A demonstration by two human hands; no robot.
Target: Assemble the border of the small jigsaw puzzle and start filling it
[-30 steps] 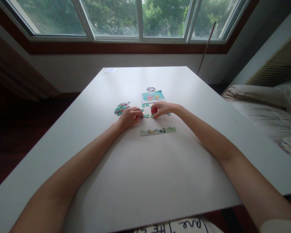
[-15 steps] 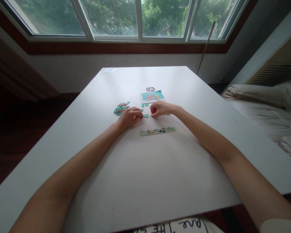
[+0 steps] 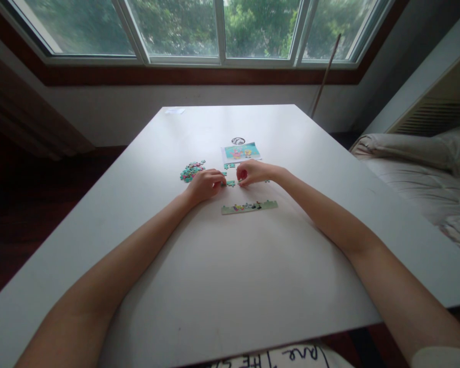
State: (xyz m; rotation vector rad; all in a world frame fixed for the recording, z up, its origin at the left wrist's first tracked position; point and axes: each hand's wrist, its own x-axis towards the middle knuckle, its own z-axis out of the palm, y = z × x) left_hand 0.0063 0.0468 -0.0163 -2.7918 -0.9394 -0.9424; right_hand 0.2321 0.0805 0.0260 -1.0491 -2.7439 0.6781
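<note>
My right hand (image 3: pixel 250 173) is closed in a pinch, thumb and forefinger on a small green jigsaw puzzle piece (image 3: pixel 239 182) at the tabletop. To its left rests my left hand (image 3: pixel 207 184), fingers curled down at a green puzzle piece (image 3: pixel 224 183) that they partly cover. Between the hands lies a loose teal puzzle piece (image 3: pixel 230 183), and farther back are a few more teal pieces (image 3: pixel 229 166). Nearer to me, a joined strip of puzzle (image 3: pixel 249 207) with small printed figures lies flat, apart from both hands.
A heap of puzzle pieces (image 3: pixel 191 171) lies left of my left hand. Behind the hands is a picture card (image 3: pixel 241 152), with a dark ring-shaped item (image 3: pixel 238 140) beyond it. Everything lies on a white table (image 3: pixel 230 276). A padded beige seat (image 3: pixel 410 168) stands to the right.
My right hand has shifted very slightly to the left, still pinched at the table. The left hand and the puzzle strip look the same.
</note>
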